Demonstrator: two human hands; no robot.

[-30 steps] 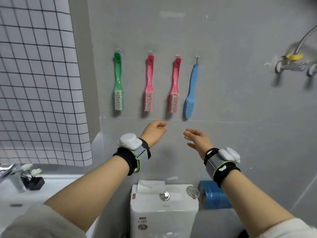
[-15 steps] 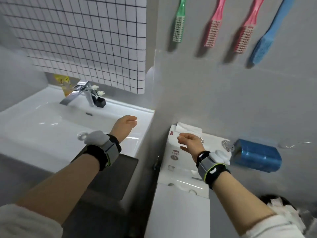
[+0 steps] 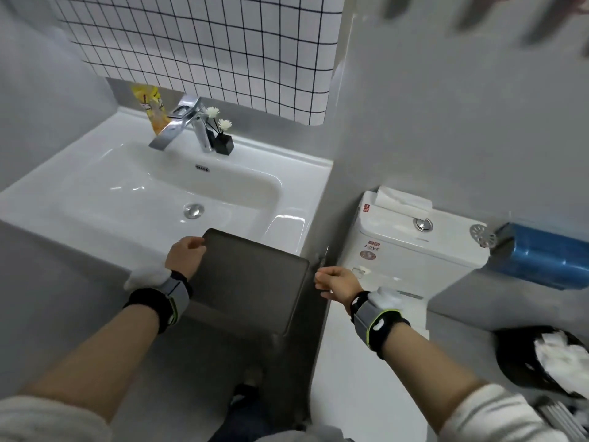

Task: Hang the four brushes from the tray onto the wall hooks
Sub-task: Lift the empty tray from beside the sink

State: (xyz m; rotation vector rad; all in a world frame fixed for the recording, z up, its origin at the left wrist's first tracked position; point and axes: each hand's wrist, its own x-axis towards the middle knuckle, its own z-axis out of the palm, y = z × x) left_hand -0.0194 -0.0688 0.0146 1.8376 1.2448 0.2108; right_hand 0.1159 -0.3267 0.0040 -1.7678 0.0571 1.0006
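A dark grey tray (image 3: 251, 282) rests on the front edge of the white sink (image 3: 95, 193), and nothing lies in it. My left hand (image 3: 186, 255) is at the tray's far left corner with fingers curled against the rim; whether it grips is unclear. My right hand (image 3: 336, 282) hovers just off the tray's right edge, fingers curled in and holding nothing. The brushes on the wall show only as blurred streaks (image 3: 471, 14) at the top right edge; their hooks are out of view.
A chrome tap (image 3: 178, 126), a small black vase with white flowers (image 3: 223, 138) and a yellow packet (image 3: 153, 106) stand behind the basin. A white toilet tank (image 3: 414, 237) is right of the sink, with a blue holder (image 3: 541, 253) and a bin of paper (image 3: 548, 358) beyond.
My view has dropped from the four hung brushes down to the sink. Both hands came down from the wall to the tray's two sides.
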